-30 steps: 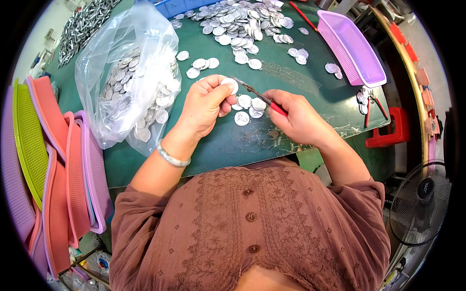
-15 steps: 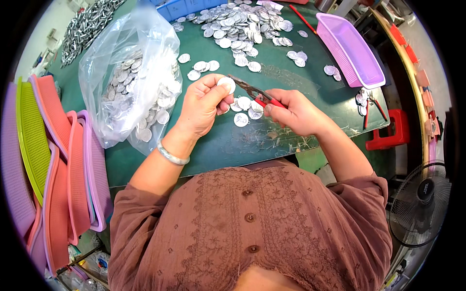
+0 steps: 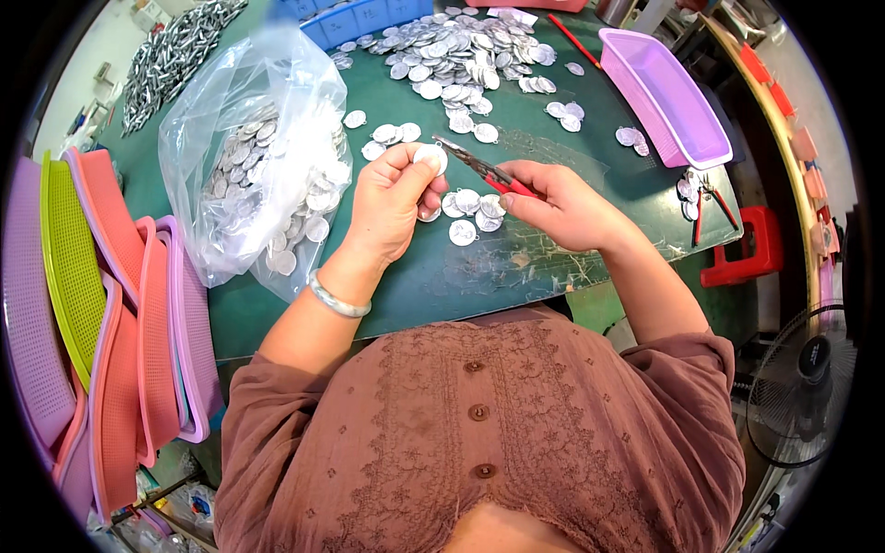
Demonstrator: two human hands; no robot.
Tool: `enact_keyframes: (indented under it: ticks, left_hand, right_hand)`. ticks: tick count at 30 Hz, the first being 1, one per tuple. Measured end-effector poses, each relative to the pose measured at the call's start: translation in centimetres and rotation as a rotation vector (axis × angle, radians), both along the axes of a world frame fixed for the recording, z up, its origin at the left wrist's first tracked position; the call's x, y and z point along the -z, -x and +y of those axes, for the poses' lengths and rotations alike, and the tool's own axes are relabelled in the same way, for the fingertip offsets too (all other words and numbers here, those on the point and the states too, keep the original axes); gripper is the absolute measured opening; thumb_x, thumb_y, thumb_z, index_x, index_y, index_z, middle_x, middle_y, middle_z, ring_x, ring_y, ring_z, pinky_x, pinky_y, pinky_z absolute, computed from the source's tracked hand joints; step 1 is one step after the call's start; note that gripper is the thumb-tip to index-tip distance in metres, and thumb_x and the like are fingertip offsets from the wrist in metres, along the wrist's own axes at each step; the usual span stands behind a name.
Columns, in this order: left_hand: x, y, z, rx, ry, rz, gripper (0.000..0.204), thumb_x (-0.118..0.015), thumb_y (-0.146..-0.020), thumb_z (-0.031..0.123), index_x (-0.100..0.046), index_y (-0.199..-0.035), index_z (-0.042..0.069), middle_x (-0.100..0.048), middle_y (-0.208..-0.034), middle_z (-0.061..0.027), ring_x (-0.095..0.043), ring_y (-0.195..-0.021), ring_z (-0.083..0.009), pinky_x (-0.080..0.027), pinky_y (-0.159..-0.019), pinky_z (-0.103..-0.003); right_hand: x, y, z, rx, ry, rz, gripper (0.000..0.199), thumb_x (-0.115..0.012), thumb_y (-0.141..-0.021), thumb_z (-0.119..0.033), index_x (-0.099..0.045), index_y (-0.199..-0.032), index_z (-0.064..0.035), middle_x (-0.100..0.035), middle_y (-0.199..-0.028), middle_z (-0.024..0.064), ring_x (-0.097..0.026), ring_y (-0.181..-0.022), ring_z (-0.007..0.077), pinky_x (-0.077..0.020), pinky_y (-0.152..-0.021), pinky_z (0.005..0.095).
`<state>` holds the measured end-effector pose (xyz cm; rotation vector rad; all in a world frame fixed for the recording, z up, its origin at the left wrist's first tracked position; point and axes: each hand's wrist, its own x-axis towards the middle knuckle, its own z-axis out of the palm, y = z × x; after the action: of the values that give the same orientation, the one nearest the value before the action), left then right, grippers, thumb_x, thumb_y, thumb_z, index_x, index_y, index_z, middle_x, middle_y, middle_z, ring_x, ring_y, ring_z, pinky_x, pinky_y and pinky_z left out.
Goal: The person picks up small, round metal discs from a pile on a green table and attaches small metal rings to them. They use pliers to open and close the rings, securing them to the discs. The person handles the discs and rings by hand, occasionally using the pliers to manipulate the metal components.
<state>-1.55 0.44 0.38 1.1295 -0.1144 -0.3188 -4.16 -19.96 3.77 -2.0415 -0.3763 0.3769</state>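
Between thumb and fingers, my left hand (image 3: 395, 198) pinches a round silver medallion (image 3: 431, 158) above the green table. My right hand (image 3: 564, 207) is wrapped round the red handles of a pair of pliers (image 3: 481, 164). The pliers' dark jaws point up and left, beside the medallion's upper edge; whether they touch it I cannot tell. Several loose medallions (image 3: 463, 231) lie on the table just below the pliers. To the left of my left hand stands a clear plastic bag (image 3: 267, 120) with many similar medallions inside.
A large heap of medallions (image 3: 461, 51) covers the far middle, by a blue bin (image 3: 369, 18). A purple basket (image 3: 664, 97) stands at the right, near red-handled cutters (image 3: 702, 198). Stacked baskets (image 3: 111, 304) line the left edge. Small metal parts (image 3: 175, 60) are piled far left.
The pliers' tips have shifted slightly up and left against the medallion. The whole view has moved a little; both hands keep their holds.
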Motion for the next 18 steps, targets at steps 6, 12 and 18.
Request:
enact_keyframes:
  ticks: [6, 12, 18]
  left_hand:
    - [0.09, 0.00, 0.18, -0.003, -0.024, 0.002, 0.008, -0.053, -0.082, 0.013, -0.055, -0.080, 0.006, -0.053, -0.062, -0.0001, -0.043, -0.049, -0.0045, -0.034, -0.043, -0.018]
    - [-0.35, 0.24, 0.06, -0.011, -0.081, 0.007, 0.008, -0.055, -0.081, 0.013, -0.056, -0.079, 0.005, -0.052, -0.061, 0.0002, -0.043, -0.048, -0.0044, -0.034, -0.043, -0.017]
    - [-0.24, 0.11, 0.32, 0.023, -0.112, 0.008, 0.008, -0.054, -0.081, 0.013, -0.056, -0.079, 0.005, -0.052, -0.061, 0.0005, -0.043, -0.048, -0.0039, -0.034, -0.044, -0.017]
  right_hand:
    - [-0.45, 0.06, 0.30, -0.003, 0.015, 0.011, 0.032, -0.052, -0.078, -0.017, -0.052, -0.102, 0.0033, -0.052, -0.067, 0.0064, -0.047, -0.062, 0.0116, -0.0404, -0.058, 0.0268]
    - [-0.85, 0.03, 0.53, -0.017, 0.081, -0.036, 0.030, -0.051, -0.078, -0.017, -0.052, -0.101, 0.0024, -0.054, -0.067, 0.0097, -0.049, -0.061, 0.0154, -0.0415, -0.058, 0.0287]
    - [-0.95, 0.09, 0.62, -0.028, 0.152, -0.088, 0.028, -0.050, -0.078, -0.017, -0.053, -0.100, 0.0005, -0.055, -0.068, 0.0141, -0.052, -0.062, 0.0227, -0.0426, -0.060, 0.0316]
